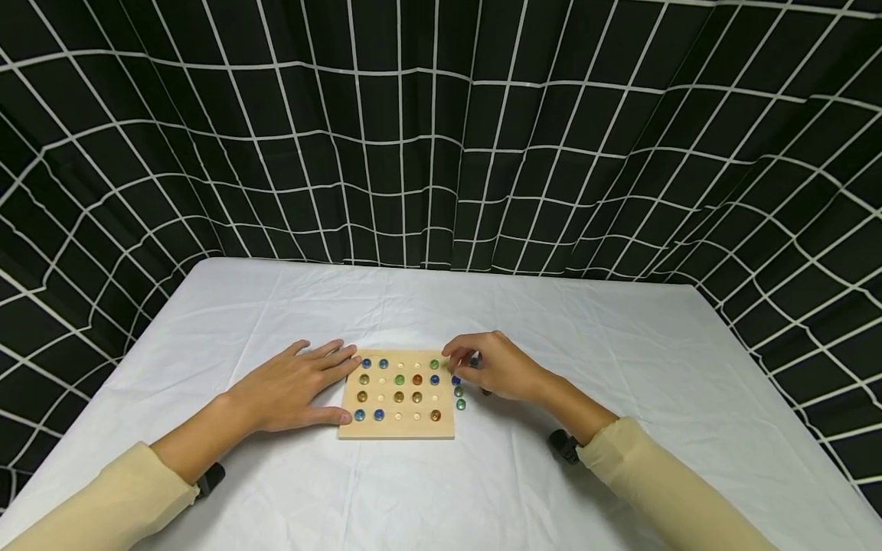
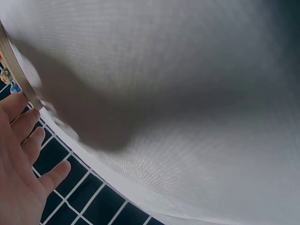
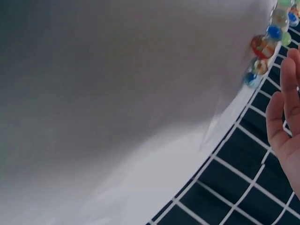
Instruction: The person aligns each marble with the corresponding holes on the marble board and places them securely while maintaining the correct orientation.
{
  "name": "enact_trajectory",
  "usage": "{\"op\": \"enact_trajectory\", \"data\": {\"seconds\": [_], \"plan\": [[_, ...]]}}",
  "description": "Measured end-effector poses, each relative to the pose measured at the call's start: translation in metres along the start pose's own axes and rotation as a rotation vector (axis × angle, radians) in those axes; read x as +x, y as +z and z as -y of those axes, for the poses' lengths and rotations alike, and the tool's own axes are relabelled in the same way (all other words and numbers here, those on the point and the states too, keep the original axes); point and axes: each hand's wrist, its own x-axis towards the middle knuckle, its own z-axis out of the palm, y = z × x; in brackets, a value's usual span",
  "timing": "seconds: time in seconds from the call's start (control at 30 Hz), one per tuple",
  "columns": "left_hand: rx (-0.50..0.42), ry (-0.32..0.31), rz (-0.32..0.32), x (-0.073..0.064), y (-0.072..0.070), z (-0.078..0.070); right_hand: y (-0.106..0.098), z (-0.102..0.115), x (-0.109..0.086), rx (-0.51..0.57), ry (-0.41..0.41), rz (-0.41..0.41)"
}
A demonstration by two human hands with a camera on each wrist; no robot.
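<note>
A light wooden board [image 1: 396,431] with rows of shallow hollows lies on the cloth. Glass marbles in blue, green, amber and red sit in many hollows; others are bare. My left hand [image 1: 292,386] rests with fingers spread on the board's left edge, thumb at its lower left corner beside a light blue marble [image 1: 360,415]. Over the upper right corner my right hand [image 1: 503,366] hovers, index finger and thumb bent toward each other near a green marble [image 1: 434,364]. I cannot tell whether a marble is between those fingertips.
Loose marbles lie just right of the board, among them a green marble [image 1: 461,404] and a blue marble [image 1: 456,380]; my right hand partly covers others. A wrinkled white cloth [image 1: 276,490] covers the table. A black curtain [image 1: 441,153] with white grid lines hangs behind and at both sides.
</note>
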Motion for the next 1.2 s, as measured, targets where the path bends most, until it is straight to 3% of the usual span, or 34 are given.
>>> {"op": "enact_trajectory", "data": {"seconds": [0.2,0.33,0.6,0.87,1.2], "plan": [[-0.002,-0.003,0.008,-0.001,0.000,0.000,-0.010,-0.009,-0.012,0.031,0.068,0.001],[0.004,0.000,0.001,0.001,0.001,-0.001,-0.019,-0.017,-0.023,0.002,0.063,-0.007],[-0.003,-0.007,0.007,0.000,0.000,-0.001,-0.027,-0.029,-0.041,-0.017,0.043,0.059],[-0.003,-0.012,0.007,-0.001,-0.001,-0.001,-0.020,-0.031,-0.042,0.016,0.040,0.107],[0.002,0.002,-0.004,0.000,0.001,0.000,-0.018,-0.030,-0.040,0.011,0.028,0.104]]}}
